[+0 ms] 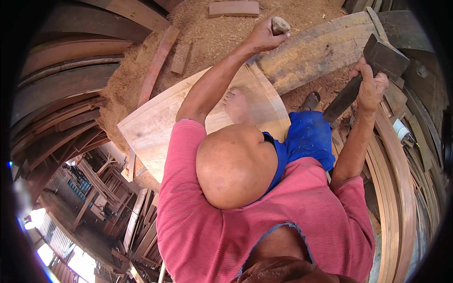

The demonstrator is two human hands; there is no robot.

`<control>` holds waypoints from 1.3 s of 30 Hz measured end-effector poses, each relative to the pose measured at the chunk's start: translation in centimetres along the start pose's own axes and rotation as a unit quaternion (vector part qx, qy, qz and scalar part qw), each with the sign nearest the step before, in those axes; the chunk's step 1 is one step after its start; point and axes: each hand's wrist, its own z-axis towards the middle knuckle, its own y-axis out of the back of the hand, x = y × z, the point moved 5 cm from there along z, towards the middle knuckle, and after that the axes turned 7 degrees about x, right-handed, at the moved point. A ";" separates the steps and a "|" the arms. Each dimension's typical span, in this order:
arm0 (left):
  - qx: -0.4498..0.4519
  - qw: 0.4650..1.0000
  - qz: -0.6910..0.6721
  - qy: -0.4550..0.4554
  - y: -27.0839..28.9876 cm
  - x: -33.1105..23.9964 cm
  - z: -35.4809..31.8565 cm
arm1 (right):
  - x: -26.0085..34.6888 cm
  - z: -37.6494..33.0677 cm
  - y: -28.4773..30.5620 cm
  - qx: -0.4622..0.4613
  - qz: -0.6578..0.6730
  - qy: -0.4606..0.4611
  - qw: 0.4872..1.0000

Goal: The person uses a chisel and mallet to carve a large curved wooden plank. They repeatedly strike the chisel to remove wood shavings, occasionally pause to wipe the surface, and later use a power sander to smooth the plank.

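Observation:
My left hand [265, 37] is wrapped round the wooden handle of a chisel [280, 25]. A bit of its metal blade shows below the hand, near the top corner of a pale wooden board [155, 127]; whether it touches the wood I cannot tell. That board has a raised strip along its right end, and my bare foot [237, 106] rests on it. My right hand [372, 87] grips a hammer [387, 57] close to its dark, blocky head. The hammer's thick handle slants down to the left past my hand, raised to the right of the board.
A weathered plank [314, 49] runs beyond the board to the upper right. Sawdust [193, 19] covers the ground, with a reddish timber strip [158, 66] and offcuts on it. Planks are stacked at the left [66, 80] and long boards lie along the right [398, 174].

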 end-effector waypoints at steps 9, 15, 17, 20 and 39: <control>0.127 0.989 0.068 -0.014 -4.2 0.6 0.2 | 1.2 2.6 0.9 -0.030 -0.046 0.039 0.998; 0.038 0.999 0.031 -0.002 -2.7 0.7 0.5 | 1.3 3.4 0.8 -0.050 -0.026 0.030 0.998; 0.012 1.000 0.013 -0.005 -1.4 1.5 0.8 | 1.1 3.6 0.4 -0.034 -0.022 0.034 0.999; 0.022 0.999 0.016 -0.031 -0.4 2.3 1.6 | 0.5 4.3 -0.2 0.014 -0.138 0.057 0.989; -0.014 1.000 -0.001 -0.002 -0.5 2.4 0.5 | -4.8 4.3 -8.6 0.068 -0.092 -0.139 0.984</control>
